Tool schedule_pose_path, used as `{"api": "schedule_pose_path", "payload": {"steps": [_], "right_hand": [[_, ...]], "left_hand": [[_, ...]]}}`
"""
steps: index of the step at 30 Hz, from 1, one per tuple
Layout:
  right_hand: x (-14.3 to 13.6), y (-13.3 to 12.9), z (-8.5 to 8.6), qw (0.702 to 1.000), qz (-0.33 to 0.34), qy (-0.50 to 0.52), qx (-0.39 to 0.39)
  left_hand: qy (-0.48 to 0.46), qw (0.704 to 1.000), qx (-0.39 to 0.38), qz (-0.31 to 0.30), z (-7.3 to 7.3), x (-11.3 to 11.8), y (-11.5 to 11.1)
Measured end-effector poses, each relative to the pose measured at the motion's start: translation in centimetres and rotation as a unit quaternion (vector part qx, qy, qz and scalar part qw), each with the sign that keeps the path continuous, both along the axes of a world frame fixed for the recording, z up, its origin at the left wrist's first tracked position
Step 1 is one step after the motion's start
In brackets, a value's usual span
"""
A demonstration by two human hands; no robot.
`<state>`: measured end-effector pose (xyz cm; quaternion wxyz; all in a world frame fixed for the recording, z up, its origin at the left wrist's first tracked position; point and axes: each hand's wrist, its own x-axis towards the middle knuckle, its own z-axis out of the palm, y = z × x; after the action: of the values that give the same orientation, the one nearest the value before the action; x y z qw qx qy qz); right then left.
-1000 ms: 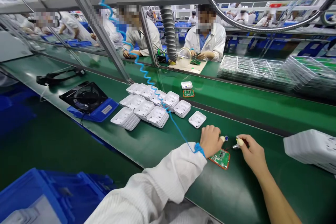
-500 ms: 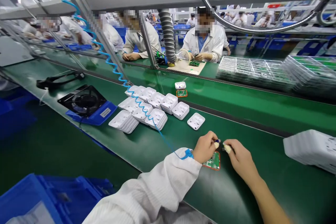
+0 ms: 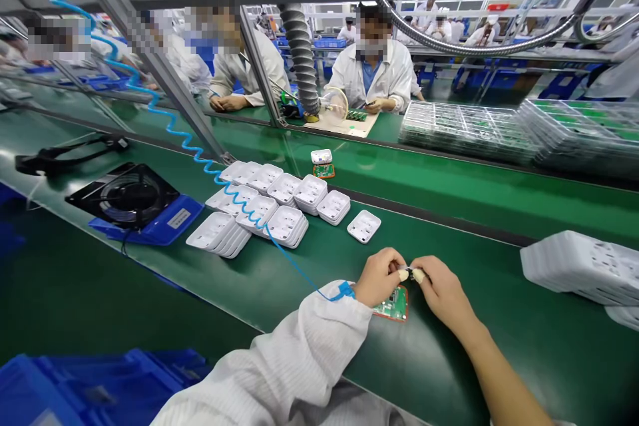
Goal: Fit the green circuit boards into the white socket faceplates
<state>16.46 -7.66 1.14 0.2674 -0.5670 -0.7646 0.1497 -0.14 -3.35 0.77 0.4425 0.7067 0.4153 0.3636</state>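
My left hand (image 3: 380,277) is closed in a pinch, a pale finger cot on its thumb and a blue band at its wrist. Opposite it, my right hand (image 3: 440,287) pinches too, also with a pale-tipped thumb. Their fingertips meet around a small dark part (image 3: 411,273), too tiny to name and mostly covered. A green circuit board (image 3: 397,306) with an orange edge lies on the bench just below my left hand, which hides part of it. Past my hands lies a single white plastic cover (image 3: 364,226).
Stacked white covers (image 3: 284,223) stand to the left, a black fan (image 3: 127,193) beyond them. More white covers (image 3: 574,263) are at right. A blue coiled cord (image 3: 187,143) crosses to my left wrist. Across the line, a co-worker (image 3: 372,70) sits near clear trays (image 3: 464,126).
My hands have come together; their fingertips, apart before with a small part in each, now meet. The whole view has shifted slightly, so the bench things appear farther left.
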Motion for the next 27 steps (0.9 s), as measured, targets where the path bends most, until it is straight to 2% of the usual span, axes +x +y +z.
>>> {"api": "schedule_pose_path", "payload": {"steps": [7,14,20,23,25,27], "right_hand": [[-0.1,0.0,-0.2,0.999,0.032,-0.008,0.017],[-0.3,0.0,-1.0,0.999,0.037,-0.014,0.031],[-0.9,0.9,-1.8,0.996,0.037,-0.06,0.056],[-0.1,1.6,-1.6,0.995,-0.009,-0.035,0.092],[0.5,1.8,-1.3,0.991,-0.083,-0.029,0.098],[0.5,1.8,-1.0,0.985,-0.146,-0.068,0.06]], "left_hand": [[0.04,0.998,0.038,-0.038,-0.1,-0.2,-0.1],[0.083,0.99,0.108,-0.04,-0.6,-0.4,-0.1],[0.135,0.986,0.096,-0.036,-0.9,-0.3,0.2],[0.164,0.979,0.118,-0.014,-0.1,-1.2,1.2],[0.19,0.967,0.166,0.038,0.7,-2.2,2.7],[0.268,0.937,0.192,0.112,1.3,-3.2,4.8]]}}
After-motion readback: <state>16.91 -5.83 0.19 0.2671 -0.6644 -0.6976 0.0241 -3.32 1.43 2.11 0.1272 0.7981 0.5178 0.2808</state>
